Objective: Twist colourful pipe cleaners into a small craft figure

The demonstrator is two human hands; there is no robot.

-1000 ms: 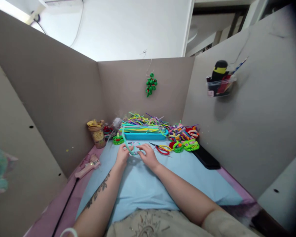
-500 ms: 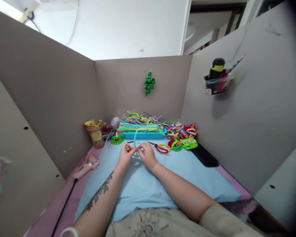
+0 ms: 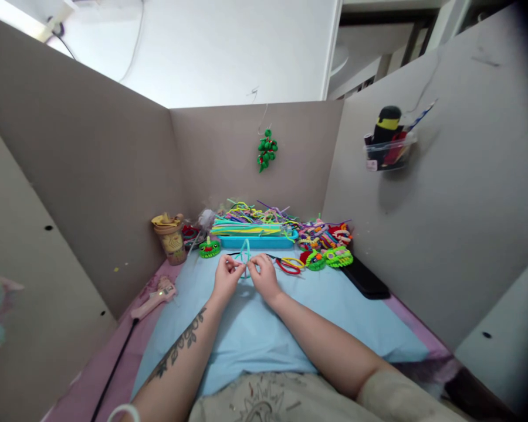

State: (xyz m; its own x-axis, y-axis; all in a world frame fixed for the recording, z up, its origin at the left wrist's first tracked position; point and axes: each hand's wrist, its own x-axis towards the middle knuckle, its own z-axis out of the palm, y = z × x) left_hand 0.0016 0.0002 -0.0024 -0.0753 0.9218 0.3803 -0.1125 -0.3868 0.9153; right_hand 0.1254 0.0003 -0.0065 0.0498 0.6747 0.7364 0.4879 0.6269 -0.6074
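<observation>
A turquoise pipe cleaner point(image 3: 247, 246), bent into loops, rises between my hands above the blue cloth point(image 3: 317, 316). My left hand point(image 3: 229, 274) pinches it from the left, thumb against forefinger. From the right, my right hand point(image 3: 264, 276) pinches it close to the left fingertips. The exact crossing of the strands there is too small to make out. Just beyond the right hand lie scissors point(image 3: 290, 265) with red and yellow handles. Behind both hands stands a blue tray point(image 3: 257, 241) with straight pipe cleaners in several colours.
Green pipe-cleaner pieces point(image 3: 209, 248) lie left of the tray, with others point(image 3: 338, 256) at right beside a black flat case point(image 3: 367, 278). A pink glue gun point(image 3: 154, 300) and a cup point(image 3: 171, 239) stand left. Grey panels point(image 3: 255, 187) enclose the table.
The tall turquoise loop above my hands has come down and narrowed into a smaller pointed loop. Both hands stay pinched together in nearly the same place.
</observation>
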